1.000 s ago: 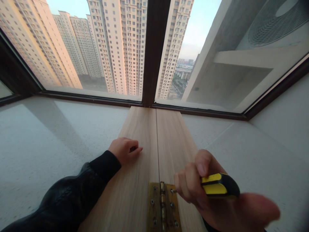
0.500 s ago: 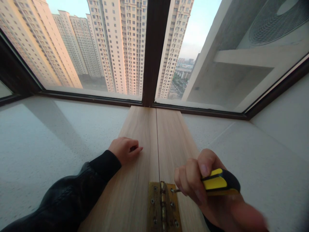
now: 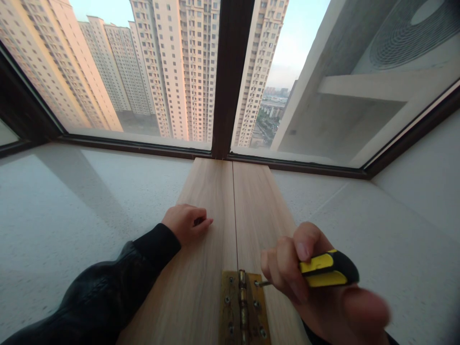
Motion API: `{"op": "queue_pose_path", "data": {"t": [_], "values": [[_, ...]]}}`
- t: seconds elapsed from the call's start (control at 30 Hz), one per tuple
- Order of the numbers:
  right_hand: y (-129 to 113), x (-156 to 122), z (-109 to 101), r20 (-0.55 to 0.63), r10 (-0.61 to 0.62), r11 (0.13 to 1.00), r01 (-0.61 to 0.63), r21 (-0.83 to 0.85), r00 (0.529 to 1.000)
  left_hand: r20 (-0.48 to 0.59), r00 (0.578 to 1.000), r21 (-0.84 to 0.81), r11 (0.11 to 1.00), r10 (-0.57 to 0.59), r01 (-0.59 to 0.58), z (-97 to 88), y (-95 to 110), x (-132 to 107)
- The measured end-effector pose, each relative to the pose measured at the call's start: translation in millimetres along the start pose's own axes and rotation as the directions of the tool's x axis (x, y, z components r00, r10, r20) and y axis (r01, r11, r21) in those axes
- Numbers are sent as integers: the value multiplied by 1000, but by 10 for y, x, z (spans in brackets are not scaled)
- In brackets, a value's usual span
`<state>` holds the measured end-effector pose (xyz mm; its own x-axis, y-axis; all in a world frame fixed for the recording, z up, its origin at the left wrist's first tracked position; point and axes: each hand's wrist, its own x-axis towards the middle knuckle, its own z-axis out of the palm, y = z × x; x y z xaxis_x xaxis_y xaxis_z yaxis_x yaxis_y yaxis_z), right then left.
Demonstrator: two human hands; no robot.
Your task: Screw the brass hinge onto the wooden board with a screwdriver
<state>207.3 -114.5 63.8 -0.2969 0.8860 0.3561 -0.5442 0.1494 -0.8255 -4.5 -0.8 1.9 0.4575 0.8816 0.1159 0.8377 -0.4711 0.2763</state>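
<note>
My right hand (image 3: 298, 268) grips a yellow and black screwdriver (image 3: 327, 269), its thumb side blurred. The shaft's tip meets the upper right screw (image 3: 256, 283) of a brass hinge (image 3: 243, 306). That hinge lies across the seam between two pale wooden boards, with screws in both leaves. On the left board (image 3: 212, 187) rests my left hand (image 3: 187, 223), its fingers curled closed; whatever may be inside them is hidden. The right board (image 3: 255, 196) runs beneath my right hand.
A speckled white sill (image 3: 89, 187) extends on both sides of the boards. The boards' far ends reach the dark window frame (image 3: 232, 81). Beyond the glass stand tall buildings (image 3: 165, 62), and an outdoor fan unit (image 3: 413, 33) at the upper right.
The screwdriver handle has turned in my right hand, and its yellow strips show differently. The thumb side of that hand has shifted slightly. My left hand stays where it was.
</note>
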Motion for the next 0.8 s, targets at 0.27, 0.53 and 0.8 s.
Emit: {"op": "queue_pose_path", "data": {"t": [0.27, 0.53, 0.8], "values": [[0, 19, -35, -9, -88, 992, 87, -89, 996, -2, 1000, -3, 1000, -2, 2, -9, 0, -4], [-18, -2, -53, 14, -59, 988, 60, -139, 998, 0, 1000, 9, 1000, 14, -14, 4, -3, -9], [-12, -9, -5, 8, -2, 1000, 2, 11, 1000, 2, 1000, 12, 1000, -2, 2, -13, 8, -3]]}}
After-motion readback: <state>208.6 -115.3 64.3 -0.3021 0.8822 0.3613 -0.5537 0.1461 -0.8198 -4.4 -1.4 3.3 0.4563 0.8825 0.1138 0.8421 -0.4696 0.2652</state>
